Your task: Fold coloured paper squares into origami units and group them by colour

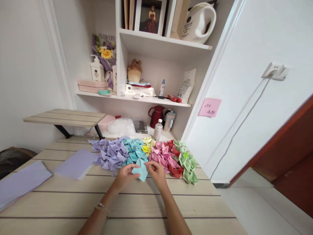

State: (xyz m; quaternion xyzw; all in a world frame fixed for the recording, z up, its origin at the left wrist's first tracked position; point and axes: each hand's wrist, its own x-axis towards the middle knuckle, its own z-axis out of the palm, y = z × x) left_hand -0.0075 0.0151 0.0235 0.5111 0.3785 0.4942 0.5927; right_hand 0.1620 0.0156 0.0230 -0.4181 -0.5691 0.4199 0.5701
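Note:
A light blue folded paper piece [141,170] is held just above the wooden table [137,202], in front of a row of folded paper shapes. My left hand [125,176] pinches its left side and my right hand [157,173] pinches its right side. Behind them lie heaps of folded paper: purple [110,152], blue [134,149], yellow [148,145], pink [161,155], red [174,160] and green [187,163].
A stack of lilac sheets [76,164] lies left of the hands, another sheet pile [21,182] at the table's left edge. A raised wooden shelf [65,117] stands at the back left. Bottles, a red jug [156,116] and shelves line the back wall.

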